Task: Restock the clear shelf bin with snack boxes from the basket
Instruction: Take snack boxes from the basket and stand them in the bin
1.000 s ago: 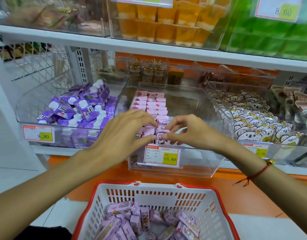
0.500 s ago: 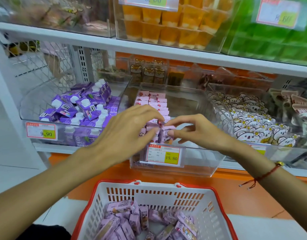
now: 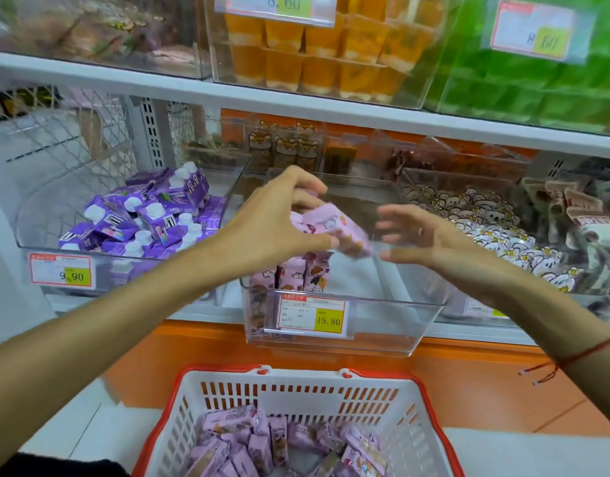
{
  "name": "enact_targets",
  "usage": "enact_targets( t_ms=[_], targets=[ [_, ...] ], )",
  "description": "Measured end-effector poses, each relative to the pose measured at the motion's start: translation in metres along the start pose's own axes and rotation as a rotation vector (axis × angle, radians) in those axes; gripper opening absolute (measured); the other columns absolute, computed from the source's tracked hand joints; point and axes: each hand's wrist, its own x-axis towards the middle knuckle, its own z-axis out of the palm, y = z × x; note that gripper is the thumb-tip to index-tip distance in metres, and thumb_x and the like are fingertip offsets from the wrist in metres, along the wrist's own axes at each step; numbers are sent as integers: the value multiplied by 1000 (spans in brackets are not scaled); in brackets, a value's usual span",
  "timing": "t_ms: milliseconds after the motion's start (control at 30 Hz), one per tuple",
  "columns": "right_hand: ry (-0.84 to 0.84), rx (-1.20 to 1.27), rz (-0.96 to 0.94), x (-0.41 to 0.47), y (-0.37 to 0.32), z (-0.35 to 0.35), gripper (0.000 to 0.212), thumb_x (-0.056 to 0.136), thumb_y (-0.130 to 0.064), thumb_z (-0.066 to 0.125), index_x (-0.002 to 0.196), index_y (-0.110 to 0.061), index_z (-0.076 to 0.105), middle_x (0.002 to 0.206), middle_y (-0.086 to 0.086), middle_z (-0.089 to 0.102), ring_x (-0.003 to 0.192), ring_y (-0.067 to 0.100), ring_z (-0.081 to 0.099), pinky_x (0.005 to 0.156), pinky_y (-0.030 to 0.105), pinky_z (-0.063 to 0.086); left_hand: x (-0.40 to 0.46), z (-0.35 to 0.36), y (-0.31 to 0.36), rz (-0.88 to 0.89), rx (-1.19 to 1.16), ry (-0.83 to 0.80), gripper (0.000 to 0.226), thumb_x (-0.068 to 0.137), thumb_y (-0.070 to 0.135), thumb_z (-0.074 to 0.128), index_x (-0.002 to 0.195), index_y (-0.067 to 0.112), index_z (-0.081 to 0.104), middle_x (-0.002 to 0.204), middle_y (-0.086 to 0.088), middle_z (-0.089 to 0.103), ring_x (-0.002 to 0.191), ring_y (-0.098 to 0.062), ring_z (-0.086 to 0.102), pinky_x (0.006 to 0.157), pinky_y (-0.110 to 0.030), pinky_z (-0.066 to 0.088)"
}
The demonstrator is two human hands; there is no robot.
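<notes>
The clear shelf bin (image 3: 393,339) sits mid-shelf with a 15.80 price tag on its front. Pink snack boxes stand in a row along its left side (image 3: 305,275). My left hand (image 3: 272,218) is raised over the bin and grips a few pink snack boxes (image 3: 334,228), tilted and blurred. My right hand (image 3: 423,235) hovers just right of them with fingers spread, holding nothing. Below, the white basket with a red rim (image 3: 296,394) holds several more pink snack boxes (image 3: 279,442).
A clear bin of purple drink cartons (image 3: 152,218) stands to the left, and a bin of white cartoon packets (image 3: 496,242) to the right. Orange jelly cups (image 3: 317,60) and green packs (image 3: 537,80) fill the shelf above. An orange ledge (image 3: 468,380) runs under the shelf.
Both hands were low at the bin's front, pinching boxes in the row. Now the left hand has lifted up holding a few boxes, and the right hand has let go and opened.
</notes>
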Motion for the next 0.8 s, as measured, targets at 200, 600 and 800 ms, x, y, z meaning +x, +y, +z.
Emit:
enact_targets(
  t_ms=[200, 600, 800],
  targets=[
    [-237, -356, -167, 10, -11, 21, 24, 81, -9, 71, 91, -29, 66, 90, 0, 72, 65, -5, 60, 62, 11, 46, 15, 14, 18, 94, 440, -254, 38, 66, 35, 82, 102, 27, 71, 91, 13, 69, 83, -3, 60, 69, -23, 49],
    [-231, -266, 114, 11, -2, 57, 56, 66, -53, 76, 106, -20, 56, 90, -2, 70, 67, 7, 65, 69, 27, 59, -63, -7, -37, -263, 4, 181, 73, 70, 34, 77, 134, 29, 40, 124, 19, 42, 109, 0, 46, 80, -13, 40],
    [-286, -282, 261, 24, -17, 64, 58, 81, -33, 73, 129, -12, 47, 82, -6, 61, 67, 2, 57, 52, 11, 47, -60, -3, -45, -308, -386, 103, 40, 93, 10, 54, 111, 45, 46, 95, 35, 53, 69, 23, 57, 64, 0, 46]
  ],
)
